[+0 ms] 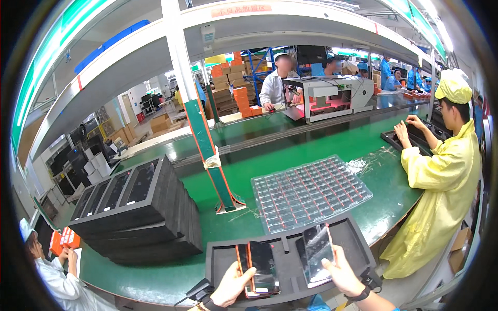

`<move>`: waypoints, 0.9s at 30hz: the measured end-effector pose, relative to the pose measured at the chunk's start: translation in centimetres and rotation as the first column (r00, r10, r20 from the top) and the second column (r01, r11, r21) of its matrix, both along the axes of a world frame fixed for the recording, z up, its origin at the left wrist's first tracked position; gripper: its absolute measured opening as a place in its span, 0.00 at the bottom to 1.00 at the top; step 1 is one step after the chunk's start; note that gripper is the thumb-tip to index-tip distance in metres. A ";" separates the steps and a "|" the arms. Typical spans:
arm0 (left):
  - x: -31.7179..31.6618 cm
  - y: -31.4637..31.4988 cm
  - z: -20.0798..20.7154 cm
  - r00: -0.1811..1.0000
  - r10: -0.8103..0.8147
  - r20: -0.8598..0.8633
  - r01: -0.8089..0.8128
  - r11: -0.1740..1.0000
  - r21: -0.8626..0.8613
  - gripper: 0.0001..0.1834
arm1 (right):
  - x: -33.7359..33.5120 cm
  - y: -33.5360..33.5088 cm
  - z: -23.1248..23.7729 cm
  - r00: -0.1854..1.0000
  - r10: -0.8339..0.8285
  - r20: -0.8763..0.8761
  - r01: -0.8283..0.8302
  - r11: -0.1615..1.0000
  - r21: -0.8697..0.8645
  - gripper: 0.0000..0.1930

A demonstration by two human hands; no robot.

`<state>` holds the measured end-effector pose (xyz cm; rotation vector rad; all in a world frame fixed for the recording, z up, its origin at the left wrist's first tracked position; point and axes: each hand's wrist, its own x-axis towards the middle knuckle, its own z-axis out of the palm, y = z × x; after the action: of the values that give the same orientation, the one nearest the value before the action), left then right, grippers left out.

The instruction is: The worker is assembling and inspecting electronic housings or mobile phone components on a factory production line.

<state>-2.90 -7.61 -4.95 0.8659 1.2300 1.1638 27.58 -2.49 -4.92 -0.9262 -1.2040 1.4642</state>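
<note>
Hands, lower centre: 2, left hand, right hand. Orange-edged phones: 2. Film-covered phone: 1, one more dark slab partly hidden beside it. Foam tray: 1. Foam stack, left: 1, layers uncountable; dark panels on top: 4. Clear blister tray, centre: 1.

Orange-red sign strip with one row of Chinese characters, along the white overhead shelf beam. Small white labels on dark-screened smartphones in the topmost black foam tray, too tiny to read.
</note>
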 end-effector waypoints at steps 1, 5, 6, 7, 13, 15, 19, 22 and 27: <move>0.6 0.2 -0.3 1.000 -0.024 -0.020 0.023 0.999 -0.037 0.16 | -0.6 -0.1 -0.2 0.999 0.020 0.044 -0.020 1.000 0.014 0.23; 2.6 0.8 -0.5 0.994 -0.100 -0.040 0.097 0.993 -0.070 0.24 | -1.9 -0.5 -0.5 0.996 0.011 0.084 -0.013 1.000 0.028 0.22; 3.5 0.1 2.2 0.999 -0.016 0.033 0.015 0.999 0.034 0.14 | -1.7 -0.5 -0.1 0.998 -0.002 0.070 -0.001 0.999 0.038 0.23; 3.1 -0.3 2.7 0.994 -0.028 0.103 0.020 0.997 0.078 0.14 | -1.3 -0.5 0.7 0.998 -0.007 0.055 0.004 0.998 0.055 0.24; -3.8 -3.1 5.1 0.989 0.135 -0.054 -0.129 0.987 0.100 0.18 | 6.8 0.7 2.3 0.978 -0.149 0.143 0.127 0.981 0.148 0.27; -4.5 -3.6 5.5 0.978 0.203 0.057 -0.203 0.979 -0.003 0.19 | 7.3 1.3 2.5 0.982 -0.146 0.120 0.123 0.976 0.180 0.29; -4.1 -3.9 2.6 0.986 0.132 -0.102 -0.142 0.985 -0.103 0.31 | 6.7 1.7 0.9 0.991 -0.011 0.137 0.001 0.997 0.073 0.34; -3.9 -3.8 1.8 0.917 0.117 -0.381 -0.074 0.989 0.125 0.36 | 7.1 2.3 1.4 0.816 -0.150 0.558 -0.040 0.949 0.313 0.32; -6.4 -5.4 5.3 0.340 0.374 -0.863 0.038 0.911 0.410 0.22 | 10.9 1.9 1.9 0.669 -0.469 0.576 0.250 0.872 0.420 0.27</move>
<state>-9.32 -12.99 0.35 1.9152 2.1254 1.0544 38.47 -0.60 -3.00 -1.4372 -1.5809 0.5766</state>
